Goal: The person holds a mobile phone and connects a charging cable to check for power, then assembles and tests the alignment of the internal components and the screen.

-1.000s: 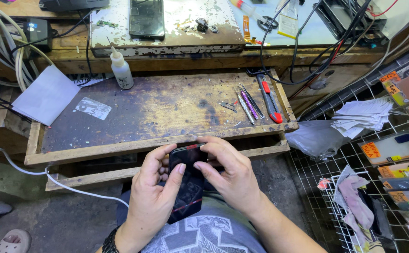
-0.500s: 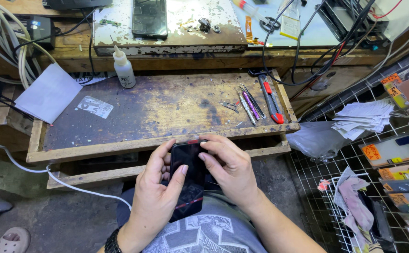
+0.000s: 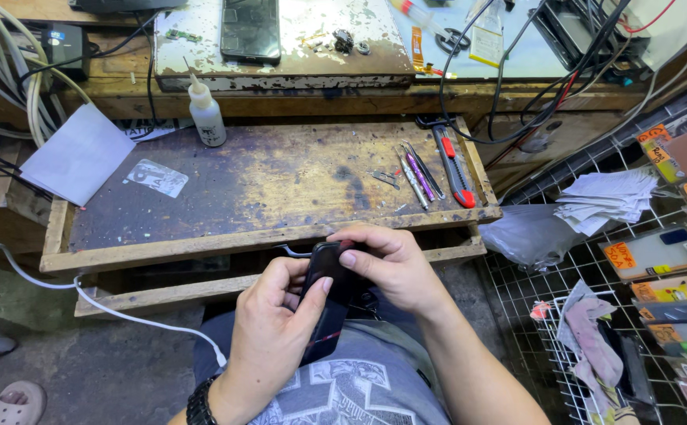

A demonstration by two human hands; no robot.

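Note:
I hold a black phone in my lap with both hands, just below the front edge of the worn wooden work tray. My left hand grips its left side, thumb pressed on the edge. My right hand wraps over the phone's top end, fingers curled on it. The phone stands tilted, its lower part resting against my grey printed shirt.
On the tray lie tweezers and thin tools, a red utility knife, a small white squeeze bottle and a sticker. Another phone rests on the chipped white shelf behind. Wire racks with packaged goods stand at right.
The view has shifted slightly. My hands have turned the phone more edge-on, and my right hand has slid over its top end.

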